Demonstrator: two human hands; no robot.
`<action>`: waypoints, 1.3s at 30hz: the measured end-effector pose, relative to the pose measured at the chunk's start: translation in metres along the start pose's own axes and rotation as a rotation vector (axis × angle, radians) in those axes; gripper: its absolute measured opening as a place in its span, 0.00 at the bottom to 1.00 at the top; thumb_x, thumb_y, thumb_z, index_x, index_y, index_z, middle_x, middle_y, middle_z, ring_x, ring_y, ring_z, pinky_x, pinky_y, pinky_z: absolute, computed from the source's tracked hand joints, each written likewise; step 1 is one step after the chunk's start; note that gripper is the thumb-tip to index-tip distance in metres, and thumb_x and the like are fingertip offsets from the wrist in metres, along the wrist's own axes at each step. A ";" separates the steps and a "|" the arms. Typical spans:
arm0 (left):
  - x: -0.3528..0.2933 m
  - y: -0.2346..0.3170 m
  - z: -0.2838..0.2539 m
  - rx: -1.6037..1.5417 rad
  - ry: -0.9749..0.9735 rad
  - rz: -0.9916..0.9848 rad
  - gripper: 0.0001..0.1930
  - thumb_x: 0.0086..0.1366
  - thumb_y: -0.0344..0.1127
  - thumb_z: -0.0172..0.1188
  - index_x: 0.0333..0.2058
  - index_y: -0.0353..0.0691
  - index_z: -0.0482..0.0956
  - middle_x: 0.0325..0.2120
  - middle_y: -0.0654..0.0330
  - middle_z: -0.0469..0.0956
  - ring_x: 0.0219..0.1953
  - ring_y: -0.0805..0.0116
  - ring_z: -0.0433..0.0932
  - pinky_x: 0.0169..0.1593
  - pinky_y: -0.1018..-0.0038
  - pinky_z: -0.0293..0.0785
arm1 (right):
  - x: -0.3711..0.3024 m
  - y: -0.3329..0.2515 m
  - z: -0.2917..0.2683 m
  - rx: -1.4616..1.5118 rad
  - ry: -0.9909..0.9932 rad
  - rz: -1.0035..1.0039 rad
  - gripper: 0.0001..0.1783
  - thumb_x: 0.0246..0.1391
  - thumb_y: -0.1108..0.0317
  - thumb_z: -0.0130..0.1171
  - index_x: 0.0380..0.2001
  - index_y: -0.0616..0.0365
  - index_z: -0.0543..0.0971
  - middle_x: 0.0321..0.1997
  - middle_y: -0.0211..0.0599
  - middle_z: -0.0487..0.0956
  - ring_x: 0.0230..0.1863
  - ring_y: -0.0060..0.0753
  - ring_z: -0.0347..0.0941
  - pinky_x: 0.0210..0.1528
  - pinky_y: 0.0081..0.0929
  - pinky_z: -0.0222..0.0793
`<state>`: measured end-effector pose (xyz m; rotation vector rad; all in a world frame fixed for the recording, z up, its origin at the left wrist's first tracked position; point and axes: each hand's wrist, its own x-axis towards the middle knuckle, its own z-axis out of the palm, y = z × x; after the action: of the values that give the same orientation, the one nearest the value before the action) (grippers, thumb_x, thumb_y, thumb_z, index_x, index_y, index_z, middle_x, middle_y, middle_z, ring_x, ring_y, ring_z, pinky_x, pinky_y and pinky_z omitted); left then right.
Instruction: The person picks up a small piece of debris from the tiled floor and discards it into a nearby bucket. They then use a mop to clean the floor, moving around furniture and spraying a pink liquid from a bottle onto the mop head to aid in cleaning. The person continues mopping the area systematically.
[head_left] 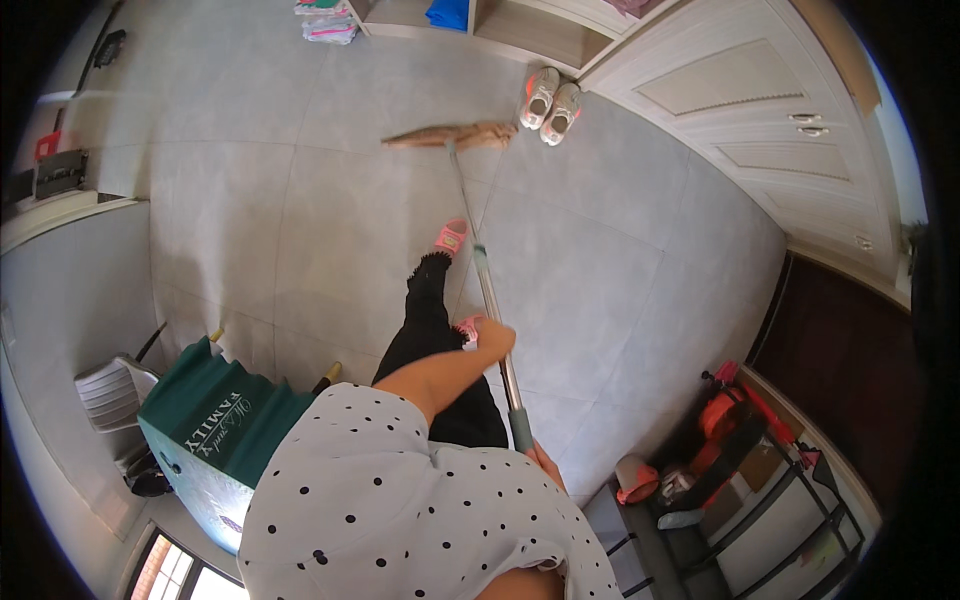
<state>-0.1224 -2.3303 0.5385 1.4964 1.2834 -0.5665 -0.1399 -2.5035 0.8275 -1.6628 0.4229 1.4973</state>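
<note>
A long-handled mop (486, 280) slants across the floor ahead of me, its grey metal pole running from my body to the far side. Its flat head, wrapped in a brownish cloth (450, 136), lies on the grey tiles, with its right end close to a pair of sneakers (550, 105). My left hand (495, 339) is closed around the middle of the pole. Nearer my body, my right hand (543, 462) is at the green grip at the top of the pole; my spotted top hides part of it, but its fingers appear wrapped there.
White cabinets (770, 90) stand at the far right, beside an open shelf (540, 35). A table with a green cover (225, 410) is at my left, near a white chair (115, 390). At the lower right stands a dark bench (670, 550) with a rack. My feet wear pink slippers (452, 236).
</note>
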 end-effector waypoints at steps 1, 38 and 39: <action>-0.034 0.002 0.007 -0.025 0.036 -0.083 0.13 0.47 0.32 0.52 0.23 0.23 0.70 0.20 0.41 0.74 0.26 0.49 0.76 0.32 0.62 0.73 | -0.016 0.017 -0.014 -0.013 0.008 0.005 0.25 0.58 0.57 0.43 0.56 0.54 0.61 0.37 0.30 0.72 0.31 0.19 0.66 0.33 0.17 0.64; 0.015 0.034 -0.089 -0.269 -0.974 -0.522 0.32 0.62 0.52 0.32 0.45 0.21 0.61 0.40 0.34 0.69 0.40 0.38 0.72 0.44 0.52 0.70 | 0.049 -0.101 0.012 -0.093 -0.033 0.225 0.27 0.55 0.62 0.48 0.59 0.42 0.57 0.19 0.30 0.70 0.14 0.20 0.63 0.15 0.20 0.61; -0.003 0.011 -0.052 -0.290 -1.012 -0.666 0.34 0.62 0.54 0.31 0.47 0.21 0.60 0.42 0.35 0.68 0.41 0.39 0.72 0.44 0.55 0.70 | 0.025 -0.094 0.006 -0.104 0.000 0.229 0.27 0.55 0.62 0.48 0.59 0.43 0.57 0.19 0.30 0.70 0.14 0.20 0.63 0.15 0.20 0.61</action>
<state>-0.1273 -2.2834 0.5636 0.3529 0.9300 -1.2913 -0.0698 -2.4366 0.8380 -1.7413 0.5587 1.7118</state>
